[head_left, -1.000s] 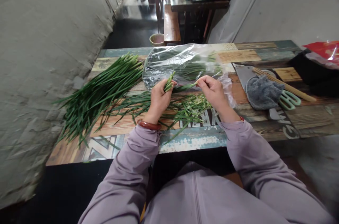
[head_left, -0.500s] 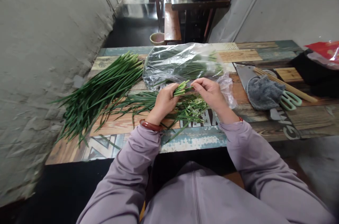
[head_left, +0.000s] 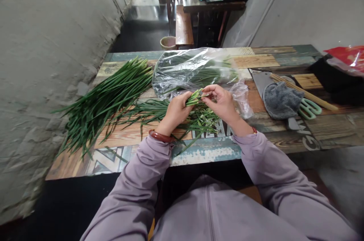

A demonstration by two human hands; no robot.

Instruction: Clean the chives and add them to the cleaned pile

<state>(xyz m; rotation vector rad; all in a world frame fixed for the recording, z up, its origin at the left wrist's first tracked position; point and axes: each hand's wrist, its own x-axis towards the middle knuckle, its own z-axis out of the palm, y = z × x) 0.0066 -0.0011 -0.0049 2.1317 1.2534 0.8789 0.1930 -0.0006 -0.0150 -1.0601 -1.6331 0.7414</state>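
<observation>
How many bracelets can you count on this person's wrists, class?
2: a brown bangle on the left wrist and a red bracelet on the right wrist. More could be hidden under the sleeves.

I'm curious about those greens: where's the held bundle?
In the head view, the held bundle is near centre, in the left hand, in front of the clear bag.

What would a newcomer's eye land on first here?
Probably the big heap of long green stalks spread across the left of the patchwork-patterned table. Next, near the middle, the left hand grips a small bunch, with the right hand at its pale ends. Just beyond them lies a shiny clear plastic bag with more stalks inside.
</observation>
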